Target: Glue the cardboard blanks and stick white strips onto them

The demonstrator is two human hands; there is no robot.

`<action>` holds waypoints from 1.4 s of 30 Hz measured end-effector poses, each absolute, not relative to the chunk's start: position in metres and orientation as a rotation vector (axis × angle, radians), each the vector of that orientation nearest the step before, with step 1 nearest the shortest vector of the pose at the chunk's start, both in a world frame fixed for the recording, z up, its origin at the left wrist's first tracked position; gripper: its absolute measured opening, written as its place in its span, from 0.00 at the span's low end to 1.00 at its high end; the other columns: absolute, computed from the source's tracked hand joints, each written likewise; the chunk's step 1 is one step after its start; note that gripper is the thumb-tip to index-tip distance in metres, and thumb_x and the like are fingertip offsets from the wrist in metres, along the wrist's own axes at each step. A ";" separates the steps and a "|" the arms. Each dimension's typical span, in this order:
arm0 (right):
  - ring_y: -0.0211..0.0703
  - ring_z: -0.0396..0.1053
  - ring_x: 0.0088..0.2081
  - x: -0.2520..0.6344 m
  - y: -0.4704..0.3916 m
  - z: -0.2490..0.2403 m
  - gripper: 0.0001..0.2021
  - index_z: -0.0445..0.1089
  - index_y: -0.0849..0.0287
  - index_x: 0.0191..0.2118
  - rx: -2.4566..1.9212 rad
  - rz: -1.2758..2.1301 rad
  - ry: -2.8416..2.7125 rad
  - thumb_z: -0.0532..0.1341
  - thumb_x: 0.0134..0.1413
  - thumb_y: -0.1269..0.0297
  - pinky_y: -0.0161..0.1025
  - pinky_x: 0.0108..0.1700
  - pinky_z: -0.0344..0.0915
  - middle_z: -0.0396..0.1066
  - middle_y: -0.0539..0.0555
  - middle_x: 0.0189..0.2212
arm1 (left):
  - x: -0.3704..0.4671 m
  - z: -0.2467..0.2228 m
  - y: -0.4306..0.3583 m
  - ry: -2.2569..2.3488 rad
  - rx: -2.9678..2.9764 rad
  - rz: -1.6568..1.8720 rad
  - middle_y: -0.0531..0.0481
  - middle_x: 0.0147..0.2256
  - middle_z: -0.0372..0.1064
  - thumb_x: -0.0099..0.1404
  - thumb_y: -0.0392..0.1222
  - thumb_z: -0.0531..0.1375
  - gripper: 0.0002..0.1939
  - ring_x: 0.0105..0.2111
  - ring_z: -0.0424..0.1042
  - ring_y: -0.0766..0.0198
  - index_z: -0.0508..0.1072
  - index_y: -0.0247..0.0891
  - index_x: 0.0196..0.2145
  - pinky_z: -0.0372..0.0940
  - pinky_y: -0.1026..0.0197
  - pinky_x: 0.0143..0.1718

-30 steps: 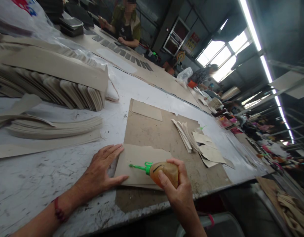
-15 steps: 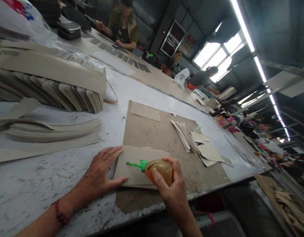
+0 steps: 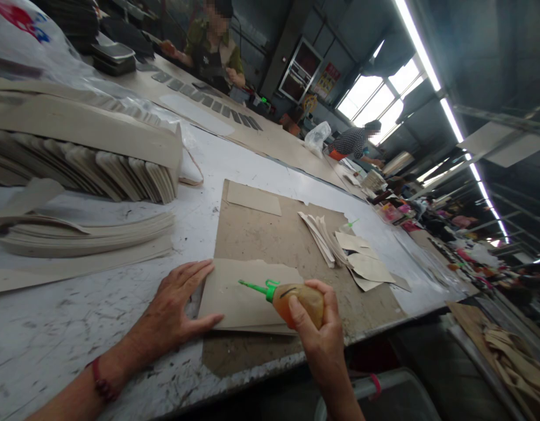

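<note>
In my right hand (image 3: 320, 327) is a squeeze glue bottle (image 3: 291, 301), amber in colour, with a long green nozzle pointing left. The bottle is tipped nearly level above a pale beige sheet (image 3: 235, 304), and its nozzle tip hangs over the sheet's middle. My left hand (image 3: 177, 301) rests at the sheet's left edge, thumb and fingers spread, with the fingertips touching the edge. Below the sheet lies a stained brown board (image 3: 270, 242). Another edge shows under the sheet at its lower side, so more than one layer may be there.
A small beige panel (image 3: 253, 199) lies at the board's far edge. Folded pale strips (image 3: 322, 237) and cut pieces (image 3: 369, 263) sit to the right. Stacked panels (image 3: 86, 155) and long strips (image 3: 90, 231) fill the left. Across the table, a person (image 3: 215, 52) works beside grey pieces.
My right hand has moved the glue bottle to the right, drawing its nozzle from near the sheet's left part toward the middle. My left hand keeps its place on the sheet's edge.
</note>
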State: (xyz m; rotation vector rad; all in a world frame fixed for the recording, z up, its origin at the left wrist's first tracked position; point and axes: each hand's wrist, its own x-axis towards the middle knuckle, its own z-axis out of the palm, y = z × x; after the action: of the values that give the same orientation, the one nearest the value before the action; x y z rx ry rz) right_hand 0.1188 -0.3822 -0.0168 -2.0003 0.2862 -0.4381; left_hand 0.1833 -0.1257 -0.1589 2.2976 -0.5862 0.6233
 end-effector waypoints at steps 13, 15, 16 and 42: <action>0.48 0.72 0.35 0.083 -0.464 -0.020 0.28 0.68 0.55 0.49 -1.896 -0.612 0.616 0.71 0.50 0.41 0.41 0.34 0.73 0.73 0.51 0.37 | 0.182 -0.154 -0.128 -0.608 2.345 0.584 0.44 0.65 0.64 0.67 0.69 0.56 0.40 0.64 0.63 0.37 0.49 0.60 0.71 0.59 0.37 0.62; 0.48 0.72 0.36 0.083 -0.466 -0.024 0.27 0.68 0.55 0.49 -1.952 -0.609 0.592 0.70 0.52 0.42 0.43 0.39 0.72 0.73 0.51 0.37 | 0.181 -0.151 -0.129 -0.589 2.345 0.557 0.45 0.65 0.64 0.68 0.69 0.55 0.39 0.64 0.63 0.37 0.48 0.63 0.71 0.59 0.36 0.62; 0.48 0.72 0.36 0.084 -0.467 -0.026 0.26 0.68 0.55 0.49 -1.979 -0.604 0.580 0.69 0.54 0.42 0.43 0.40 0.72 0.73 0.51 0.37 | 0.180 -0.150 -0.129 -0.593 2.344 0.556 0.45 0.65 0.64 0.68 0.69 0.55 0.39 0.63 0.63 0.37 0.48 0.64 0.71 0.60 0.36 0.62; 0.50 0.71 0.40 0.084 -0.472 -0.024 0.21 0.69 0.53 0.47 -2.146 -0.592 0.501 0.68 0.55 0.46 0.45 0.44 0.70 0.72 0.53 0.40 | 0.182 -0.151 -0.127 -0.758 2.433 0.721 0.34 0.61 0.65 0.71 0.68 0.51 0.38 0.60 0.65 0.38 0.57 0.39 0.67 0.59 0.40 0.59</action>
State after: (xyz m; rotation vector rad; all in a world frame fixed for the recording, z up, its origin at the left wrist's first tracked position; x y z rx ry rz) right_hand 0.0836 -0.4720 -0.0241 -2.1461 0.5006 -0.5915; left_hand 0.1824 -0.1265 -0.1514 2.4328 -0.7579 0.7211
